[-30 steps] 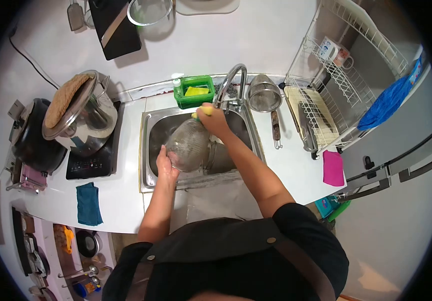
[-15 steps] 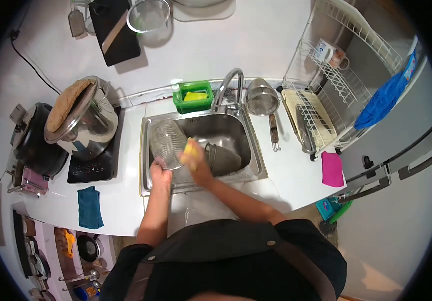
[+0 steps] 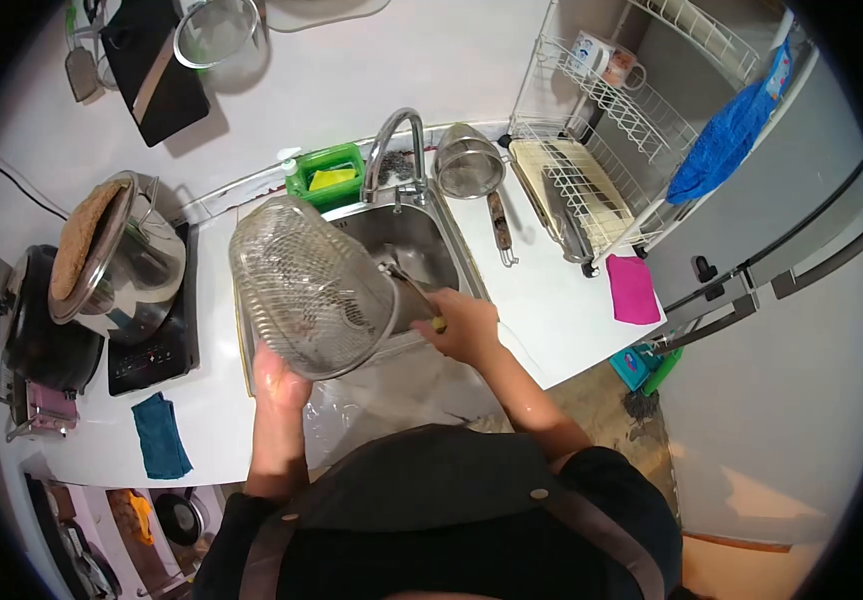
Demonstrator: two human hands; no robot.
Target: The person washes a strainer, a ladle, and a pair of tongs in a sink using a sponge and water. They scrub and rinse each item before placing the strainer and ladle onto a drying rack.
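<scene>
My left hand [image 3: 281, 378] grips the lower rim of a large see-through metal mesh strainer [image 3: 306, 290], which is tilted over the left side of the steel sink [image 3: 471, 275]. My right hand [image 3: 466, 325] is closed just right of the strainer's rim. A small bit of a yellow sponge [image 3: 438, 324] shows under its fingers. A thin brownish handle [image 3: 413, 283] runs from the rim area to these fingers; whether they grip it too is unclear. Behind the sink, a green tray [image 3: 323, 195] holds another yellow sponge [image 3: 332, 179].
The faucet [image 3: 394, 130] arches over the sink's back. Right of it lies a handled strainer [image 3: 469, 168], then a white dish rack [image 3: 606, 200] and a pink cloth [image 3: 632, 290]. At left stand a steel pot [image 3: 151, 275] on a black cooktop [image 3: 151, 360] and a teal cloth [image 3: 160, 436].
The strainer appears larger, raised and turned, with its mesh facing up. My right hand has moved to the right of its rim. The view has shifted to the right.
</scene>
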